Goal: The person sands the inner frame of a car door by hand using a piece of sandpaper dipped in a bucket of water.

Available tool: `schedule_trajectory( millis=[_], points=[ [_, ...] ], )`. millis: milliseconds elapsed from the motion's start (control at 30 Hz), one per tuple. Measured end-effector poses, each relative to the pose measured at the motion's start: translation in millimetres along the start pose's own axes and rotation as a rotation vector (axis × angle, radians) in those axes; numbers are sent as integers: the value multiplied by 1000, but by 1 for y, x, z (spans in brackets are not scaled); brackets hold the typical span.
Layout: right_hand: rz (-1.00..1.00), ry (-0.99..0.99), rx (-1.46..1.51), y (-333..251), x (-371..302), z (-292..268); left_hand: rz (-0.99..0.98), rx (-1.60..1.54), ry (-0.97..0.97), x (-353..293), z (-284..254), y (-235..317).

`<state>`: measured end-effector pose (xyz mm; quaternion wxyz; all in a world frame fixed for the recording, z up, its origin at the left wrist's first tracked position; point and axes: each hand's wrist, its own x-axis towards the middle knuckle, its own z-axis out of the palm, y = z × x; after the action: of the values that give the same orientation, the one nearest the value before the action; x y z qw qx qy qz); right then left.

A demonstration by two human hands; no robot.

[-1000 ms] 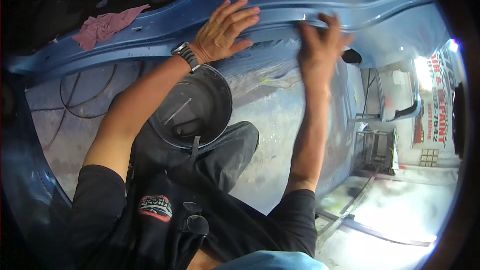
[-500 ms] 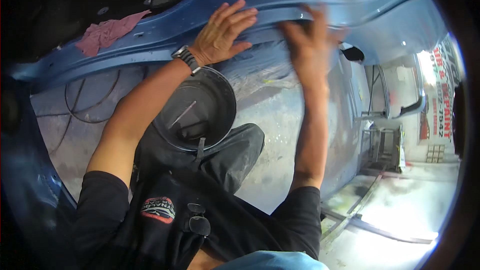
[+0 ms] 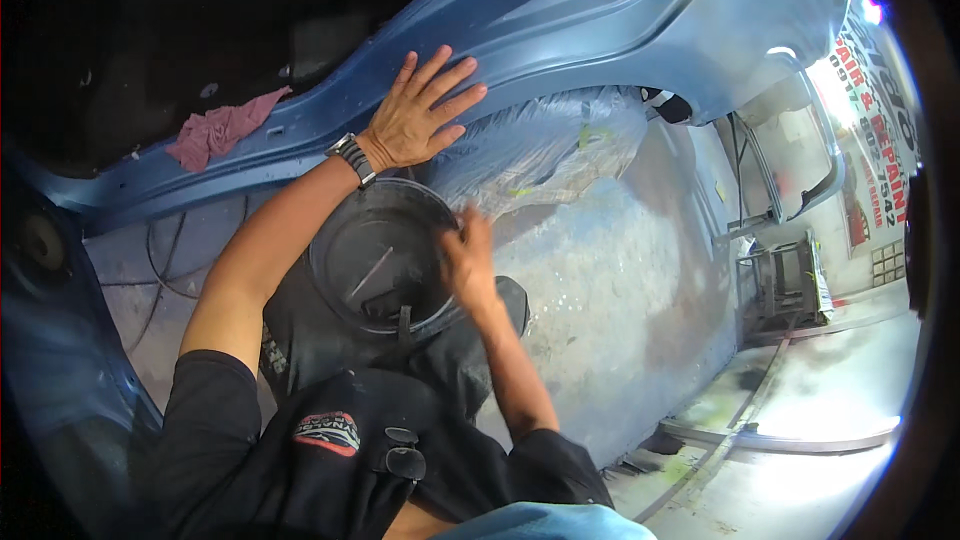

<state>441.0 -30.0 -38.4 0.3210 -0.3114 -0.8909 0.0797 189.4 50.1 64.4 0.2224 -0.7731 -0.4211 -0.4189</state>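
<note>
My left hand (image 3: 412,118) rests with its fingers spread along the lower edge of a blue car body panel (image 3: 560,35); nothing is in it. Close to the right rim of a round black tub (image 3: 375,240) is my right hand (image 3: 468,258), smeared by motion, so its fingers cannot be read. Inside the tub lie a thin pale stick (image 3: 372,272) and some dark pieces hard to make out. A crumpled pink cloth (image 3: 222,128) lies on the door sill, left of my left hand.
A wheel wrapped in clear plastic sheeting (image 3: 545,145) sits under the panel's arch. A dark hose (image 3: 165,265) curls on the floor at left. Farther right stand a bare door frame (image 3: 815,155) and a metal stand (image 3: 785,285), before a printed banner (image 3: 865,130).
My right hand has dropped from the panel down to the tub's right side. My left hand is still at the panel edge, fingers more widely spread. The view has turned slightly.
</note>
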Motion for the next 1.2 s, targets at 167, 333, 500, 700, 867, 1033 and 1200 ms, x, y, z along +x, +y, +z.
schedule_trajectory(
  millis=[167, 333, 500, 700, 867, 1033, 1200],
  points=[
    [244, -140, 153, -25, -70, 70, 65, -70, -88, 60, -8, 4],
    [373, -210, 69, -26, -63, 77, 99, 14, -65, 94, -1, 15],
    [361, -131, 137, -20, -62, 72, 27, -6, -71, 79, 0, 21],
    [122, 429, -17, 21, 75, -63, -54, 9, -13, 16, 1, 7],
    [-246, 414, -319, 5, 188, -139, -81, 41, 33, -15, 7, -1],
    [-361, 386, -516, 53, 216, -174, -84, 32, 38, -17, 8, -1],
    [-402, 332, -496, 43, 216, -155, -99, 43, 52, -20, 10, -2]
  ],
)
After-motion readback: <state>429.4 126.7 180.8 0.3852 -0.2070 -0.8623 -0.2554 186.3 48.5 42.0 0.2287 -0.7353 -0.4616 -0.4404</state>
